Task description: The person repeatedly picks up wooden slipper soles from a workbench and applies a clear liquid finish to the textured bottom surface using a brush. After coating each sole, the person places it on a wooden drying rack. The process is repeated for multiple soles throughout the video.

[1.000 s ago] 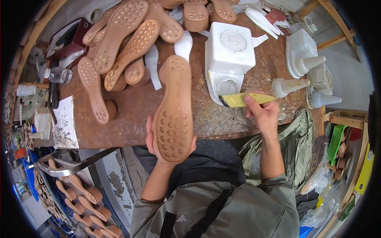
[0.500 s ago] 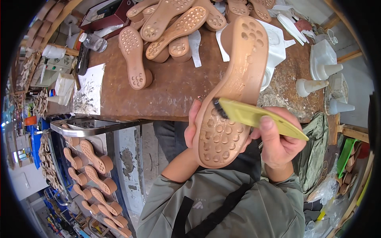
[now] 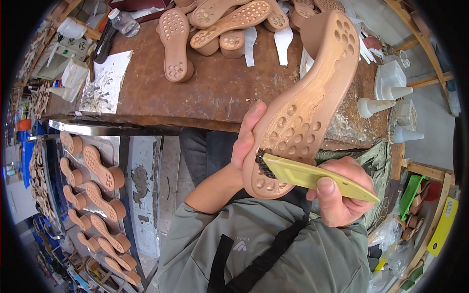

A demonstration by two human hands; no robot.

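Note:
A tan heeled shoe sole (image 3: 312, 93) is tilted in front of me, its dimpled, wet-looking underside facing up and its block heel pointing away to the upper right. My left hand (image 3: 248, 134) grips the sole by its left edge near the toe; part of that hand is hidden under it. Closed around the yellow-green handle of a brush (image 3: 312, 176) is my right hand (image 3: 344, 190), on the right of the toe. The brush's dark bristles touch the dimples close to the toe end.
More tan soles (image 3: 229, 27) are heaped at the far side of the brown worktable (image 3: 195, 93). Several soles stand on a metal tray (image 3: 83, 171) at left. White nozzle bottles (image 3: 391, 80) line the right side; a clear bottle (image 3: 123, 23) lies at far left.
The brush has moved down along the sole from mid-forefoot toward the toe. The sole has tilted, its heel end swinging to the right. My view has shifted slightly.

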